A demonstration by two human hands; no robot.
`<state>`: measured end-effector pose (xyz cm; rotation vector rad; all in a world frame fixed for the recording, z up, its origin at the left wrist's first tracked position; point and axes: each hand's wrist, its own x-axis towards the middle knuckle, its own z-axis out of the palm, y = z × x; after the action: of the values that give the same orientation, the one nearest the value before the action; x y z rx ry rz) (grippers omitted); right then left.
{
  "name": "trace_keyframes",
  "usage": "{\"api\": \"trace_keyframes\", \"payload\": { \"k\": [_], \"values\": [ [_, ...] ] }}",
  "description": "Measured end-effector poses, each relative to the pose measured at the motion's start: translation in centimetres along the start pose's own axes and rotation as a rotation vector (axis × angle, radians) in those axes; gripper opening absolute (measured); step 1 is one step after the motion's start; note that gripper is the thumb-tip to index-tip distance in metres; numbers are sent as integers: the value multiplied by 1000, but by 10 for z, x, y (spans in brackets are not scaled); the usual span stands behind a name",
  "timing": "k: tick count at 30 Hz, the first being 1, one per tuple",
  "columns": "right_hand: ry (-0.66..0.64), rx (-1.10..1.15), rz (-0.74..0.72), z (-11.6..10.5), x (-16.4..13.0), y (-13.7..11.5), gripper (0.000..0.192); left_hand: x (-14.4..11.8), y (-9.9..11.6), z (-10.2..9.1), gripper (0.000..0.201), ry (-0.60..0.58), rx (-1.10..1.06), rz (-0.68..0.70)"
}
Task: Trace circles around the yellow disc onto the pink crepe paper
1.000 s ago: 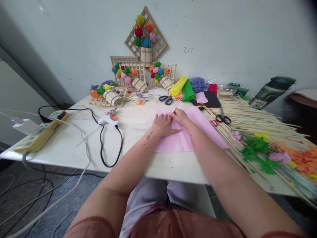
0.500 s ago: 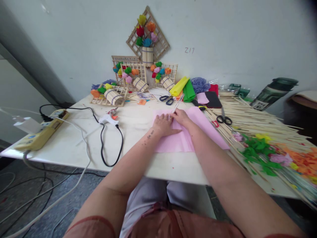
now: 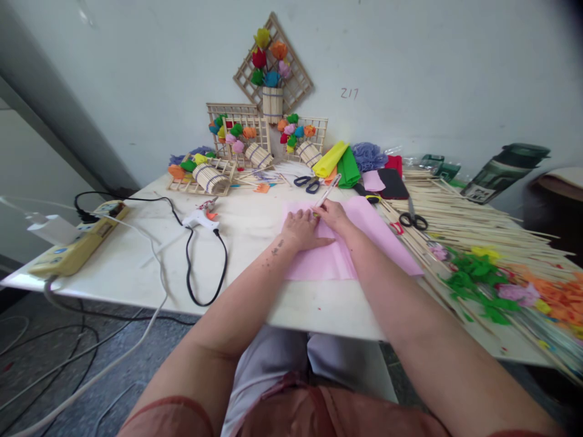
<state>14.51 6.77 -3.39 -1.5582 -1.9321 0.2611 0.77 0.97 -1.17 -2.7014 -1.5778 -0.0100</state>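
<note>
Left hand (image 3: 301,230) flat, grip released, pinning pink paper (image 3: 364,243) | right hand (image 3: 334,216) grip clenched on pen (image 3: 327,192) | risk: thin sheet may crease or tear under pen pressure if left palm slips on surface (image 3: 136,267)

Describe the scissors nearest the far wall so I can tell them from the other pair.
On the white table, look just beyond the pink sheet, left of the yellow and green paper rolls. The blue-handled scissors lie there; the other pair has black handles and rests on the bamboo sticks.
</note>
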Motion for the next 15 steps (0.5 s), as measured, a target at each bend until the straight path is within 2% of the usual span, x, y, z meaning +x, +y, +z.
{"api": "trace_keyframes", "payload": {
  "k": [15],
  "values": [
    [-7, -36, 3, -1, 0, -4, 26, -2, 1, -3, 92, -8, -2, -2]
  ]
}}
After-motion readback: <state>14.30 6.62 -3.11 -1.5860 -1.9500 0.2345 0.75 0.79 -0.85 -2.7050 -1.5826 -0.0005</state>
